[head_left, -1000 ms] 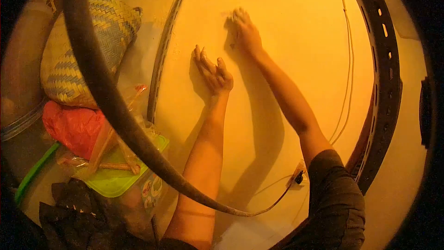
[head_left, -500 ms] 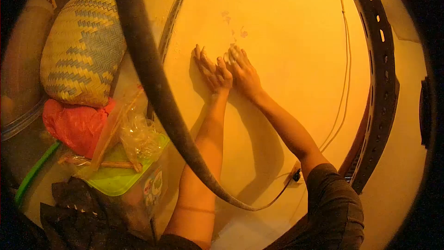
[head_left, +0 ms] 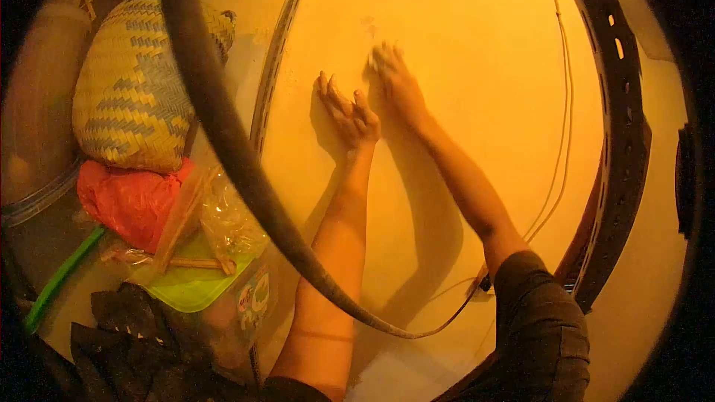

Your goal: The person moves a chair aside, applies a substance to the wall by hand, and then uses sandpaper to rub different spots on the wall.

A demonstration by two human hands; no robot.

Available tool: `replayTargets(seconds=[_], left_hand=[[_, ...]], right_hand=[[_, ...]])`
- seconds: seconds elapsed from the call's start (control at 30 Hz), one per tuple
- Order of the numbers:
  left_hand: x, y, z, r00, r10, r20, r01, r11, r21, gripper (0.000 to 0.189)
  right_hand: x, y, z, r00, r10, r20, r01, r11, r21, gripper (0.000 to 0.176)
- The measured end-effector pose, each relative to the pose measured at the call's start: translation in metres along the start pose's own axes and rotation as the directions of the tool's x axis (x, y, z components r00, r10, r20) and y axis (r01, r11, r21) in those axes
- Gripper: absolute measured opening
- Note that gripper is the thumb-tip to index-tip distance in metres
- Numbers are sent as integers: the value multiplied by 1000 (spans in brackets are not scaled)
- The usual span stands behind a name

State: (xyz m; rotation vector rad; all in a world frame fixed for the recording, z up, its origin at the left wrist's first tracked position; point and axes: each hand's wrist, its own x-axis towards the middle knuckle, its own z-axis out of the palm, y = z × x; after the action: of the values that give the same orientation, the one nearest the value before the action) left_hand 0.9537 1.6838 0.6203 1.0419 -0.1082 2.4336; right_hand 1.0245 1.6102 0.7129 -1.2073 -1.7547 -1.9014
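My right hand (head_left: pixel 401 85) is against the yellow-lit wall (head_left: pixel 484 89), its fingertips slightly blurred. A small whitish lump (head_left: pixel 374 62) shows at those fingers; its kind is not clear. Just above the fingertips is a faint patchy mark (head_left: pixel 369 25) on the wall. My left hand (head_left: pixel 350 115) is lower and to the left, near the wall with its fingers apart and nothing visible in them. Its shadow falls on the wall beside it.
A dark curved cable (head_left: pixel 246 156) crosses in front, down to a socket (head_left: pixel 484 285). Slotted metal posts (head_left: pixel 624 126) flank the wall. On the left are a woven basket (head_left: pixel 134 97), a red plastic bag (head_left: pixel 130 197), a green-lidded box (head_left: pixel 194 286) and black cloth (head_left: pixel 126 327).
My right hand has moved up and slightly right along the wall, away from my left hand, carrying the whitish lump. Fewer marks show above it. My left hand has barely shifted.
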Motion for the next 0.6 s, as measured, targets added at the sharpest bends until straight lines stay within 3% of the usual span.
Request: replayTargets(seconds=[0.07, 0.13, 0.17, 0.23, 0.33, 0.43, 0.47, 0.53, 0.6], left_hand=[[0, 2, -2, 1000, 4, 3, -4, 1000, 14, 59], [-3, 0, 0, 1000, 5, 7, -5, 999, 32, 60], [-3, -3, 0, 1000, 18, -7, -18, 999, 36, 59], [-2, -7, 2, 999, 34, -21, -33, 998, 46, 58], [-1, -7, 2, 998, 56, -31, -54, 997, 60, 57], [0, 2, -2, 1000, 0, -10, 0, 999, 43, 56], [1, 3, -2, 1000, 9, -14, -8, 998, 65, 56], [0, 3, -2, 1000, 21, -14, -20, 996, 86, 56], [-1, 1, 2, 999, -1, -39, 2, 1000, 15, 56]], right_hand=[[-26, -14, -8, 1000, -21, -21, 21, 999, 31, 42], [-30, -22, -16, 985, 149, 87, -149, 989, -15, 42], [-19, -18, -14, 986, 148, 82, -147, 989, -12, 42], [22, 8, -5, 1000, -26, 3, 26, 999, -25, 43], [98, 64, 28, 999, -18, 31, 20, 998, -52, 44], [123, 59, 20, 998, 1, 70, 5, 997, -76, 44], [124, 53, 16, 996, 24, 82, -15, 994, -106, 45], [83, 44, 26, 973, 190, 129, -213, 958, 191, 45], [20, 6, 25, 991, 61, 123, -60, 998, -13, 44]])
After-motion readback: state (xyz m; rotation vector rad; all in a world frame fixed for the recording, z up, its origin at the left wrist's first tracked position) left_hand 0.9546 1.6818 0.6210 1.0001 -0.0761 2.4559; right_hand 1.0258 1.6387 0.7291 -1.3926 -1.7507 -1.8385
